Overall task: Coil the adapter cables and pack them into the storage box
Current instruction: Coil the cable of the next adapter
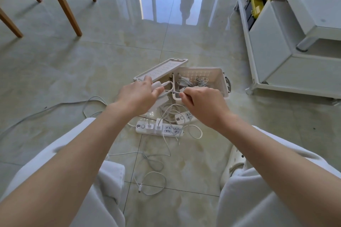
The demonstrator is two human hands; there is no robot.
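Nearest you, a loose white cable (153, 180) lies in loops on the floor (184, 171) between your knees, and beyond it a white power strip (171, 131) carries two plugs. Above it, your left grip (140, 96) is curled round a white adapter (157, 84), while your right grip (204, 105) pinches the adapter cable (175, 93) between thumb and fingertip. Just beyond, the storage box (219, 83) stands open on the floor with coiled cables inside, its lid (162, 69) tilted just beside its left wall.
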